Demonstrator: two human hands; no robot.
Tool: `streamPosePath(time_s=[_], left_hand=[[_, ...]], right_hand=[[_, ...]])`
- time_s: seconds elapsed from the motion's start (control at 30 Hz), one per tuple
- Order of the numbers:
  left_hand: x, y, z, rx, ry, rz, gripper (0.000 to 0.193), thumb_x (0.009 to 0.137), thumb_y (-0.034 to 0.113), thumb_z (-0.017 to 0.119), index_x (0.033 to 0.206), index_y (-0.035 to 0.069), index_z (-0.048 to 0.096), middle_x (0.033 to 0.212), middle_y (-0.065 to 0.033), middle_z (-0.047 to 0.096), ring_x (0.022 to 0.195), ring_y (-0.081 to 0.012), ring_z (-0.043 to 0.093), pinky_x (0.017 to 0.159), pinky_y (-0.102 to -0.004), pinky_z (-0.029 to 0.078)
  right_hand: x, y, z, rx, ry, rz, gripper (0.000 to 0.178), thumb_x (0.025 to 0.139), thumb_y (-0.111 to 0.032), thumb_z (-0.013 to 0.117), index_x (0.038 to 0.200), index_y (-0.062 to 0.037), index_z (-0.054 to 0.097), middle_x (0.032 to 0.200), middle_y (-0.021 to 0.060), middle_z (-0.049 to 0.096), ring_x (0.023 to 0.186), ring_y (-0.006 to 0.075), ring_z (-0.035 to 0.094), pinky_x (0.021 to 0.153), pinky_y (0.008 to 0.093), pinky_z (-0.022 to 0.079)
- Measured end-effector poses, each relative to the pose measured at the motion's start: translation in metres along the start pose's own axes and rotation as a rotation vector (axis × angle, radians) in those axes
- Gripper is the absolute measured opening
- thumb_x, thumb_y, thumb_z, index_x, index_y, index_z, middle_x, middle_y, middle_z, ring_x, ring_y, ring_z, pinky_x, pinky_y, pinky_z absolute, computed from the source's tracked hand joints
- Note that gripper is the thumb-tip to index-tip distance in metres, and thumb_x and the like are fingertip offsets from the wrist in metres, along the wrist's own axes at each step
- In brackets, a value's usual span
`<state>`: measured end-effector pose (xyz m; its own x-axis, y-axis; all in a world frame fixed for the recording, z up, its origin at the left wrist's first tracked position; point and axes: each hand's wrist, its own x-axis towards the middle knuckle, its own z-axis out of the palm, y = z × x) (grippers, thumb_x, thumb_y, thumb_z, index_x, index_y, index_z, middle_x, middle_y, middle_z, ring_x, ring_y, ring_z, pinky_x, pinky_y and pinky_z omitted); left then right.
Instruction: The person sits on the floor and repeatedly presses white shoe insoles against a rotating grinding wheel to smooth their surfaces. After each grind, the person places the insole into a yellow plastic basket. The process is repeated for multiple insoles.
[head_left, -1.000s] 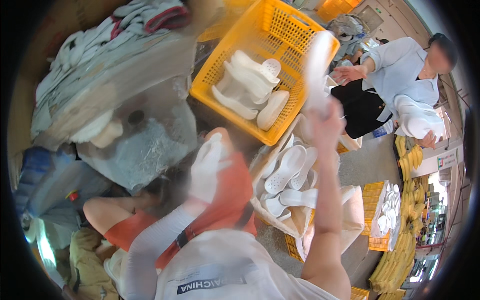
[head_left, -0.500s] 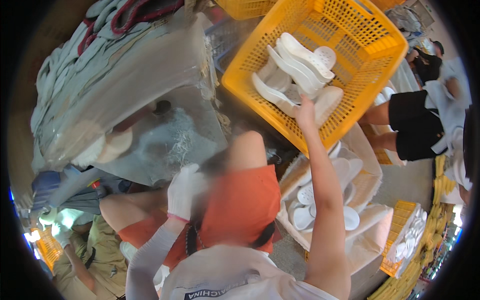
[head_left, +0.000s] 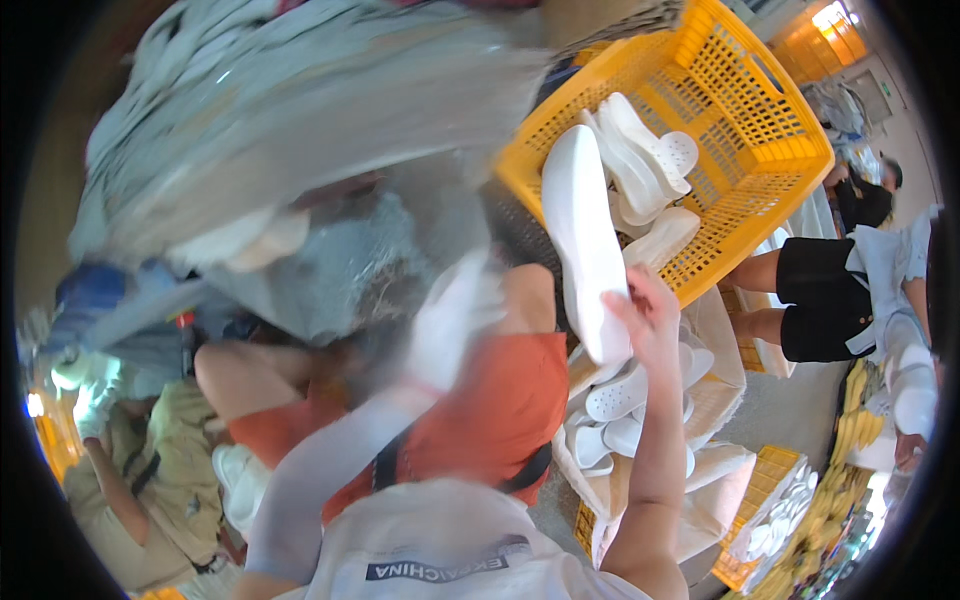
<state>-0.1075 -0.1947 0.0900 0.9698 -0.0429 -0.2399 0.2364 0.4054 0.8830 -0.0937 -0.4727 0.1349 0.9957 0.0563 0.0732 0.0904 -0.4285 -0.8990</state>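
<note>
A white foam clog is pinched at its lower end between the thumb and fingers of my bare right hand. Its long smooth side faces up, and it overlaps the near edge of a yellow plastic basket. More white clogs lie inside that basket, some with round holes in the upper. My left hand, in a white glove, is over my lap beside the orange shorts. Motion smears its fingers, and I cannot make out anything in it.
Grey machine-like bench with whitish shavings stands left of my knees. A lined sack-like container of white clogs is under my right arm. Another yellow crate stands at lower right. People are at far left and far right.
My right hand has lifted a clog out of the basket and drawn it back toward me. My left hand has moved right and up. The whole view has shifted somewhat.
</note>
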Motion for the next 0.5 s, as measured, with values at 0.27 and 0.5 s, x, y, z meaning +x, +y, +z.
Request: streamPosePath(time_s=[0.27,0.5], left_hand=[[0.002,0.018,-0.036,-0.642,0.135,-0.326,0.068,0.106,0.069,0.033,0.133,0.013,0.061,0.115,-0.0099,0.069,0.102,-0.0287,0.067,0.093,-0.045,0.056],[0.039,0.061,-0.088,-0.742,0.163,-0.348,0.04,0.109,0.048,0.046,0.117,0.013,0.064,0.1,-0.0038,0.069,0.09,-0.0189,0.068,0.078,-0.0368,0.058]], right_hand=[[-0.01,-0.119,0.147,0.137,-0.342,-0.052,0.028,0.093,-0.012,0.074,0.116,0.0026,0.072,0.093,0.0036,0.07,0.081,0.0086,0.063,0.071,0.0237,0.049],[0.063,-0.122,0.208,0.298,-0.413,0.249,0.027,0.094,-0.02,0.068,0.107,0.0035,0.074,0.083,0.0039,0.07,0.076,0.0097,0.062,0.068,0.0282,0.049]])
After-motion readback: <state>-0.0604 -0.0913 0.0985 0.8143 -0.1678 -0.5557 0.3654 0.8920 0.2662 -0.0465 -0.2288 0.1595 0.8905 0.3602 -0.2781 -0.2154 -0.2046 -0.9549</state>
